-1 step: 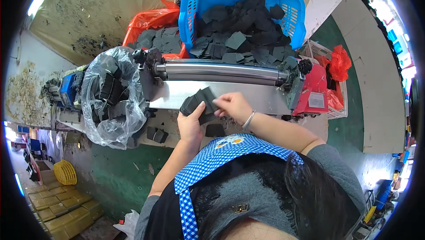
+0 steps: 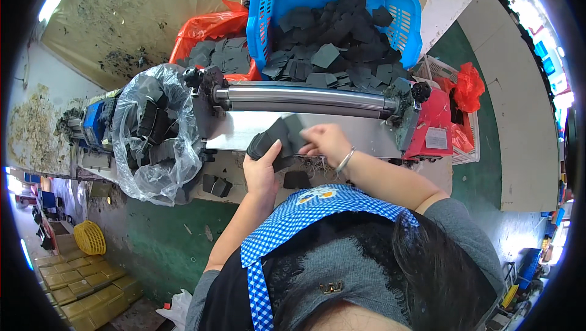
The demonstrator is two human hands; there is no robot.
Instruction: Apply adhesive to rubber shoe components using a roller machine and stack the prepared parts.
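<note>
My left hand [image 2: 260, 169] is closed around a fanned stack of dark grey foam sheets [image 2: 266, 140], thumb on top. My right hand [image 2: 331, 145] pinches the edge of a single foam sheet [image 2: 295, 129] at the stack's right side; its outline is a little blurred, and it still overlaps the stack. Both hands are just in front of a machine with a shiny steel roller [image 2: 305, 96] and a flat metal plate [image 2: 360, 132]. Below the stack, a loose dark piece [image 2: 296, 179] lies on the bench ledge.
Behind the roller stands a blue basket [image 2: 259, 32] heaped with dark foam pieces, beside a red plastic bag [image 2: 201, 25] holding more. To the left is a clear plastic bag [image 2: 131, 172] of bundled pieces. A small bundle [image 2: 217, 185] lies on the ledge. A white crate [image 2: 473, 148] stands at right.
My right hand has shifted slightly to the right, and the sheet it pinches now sticks out further from the stack. My left hand stays nearly in place.
</note>
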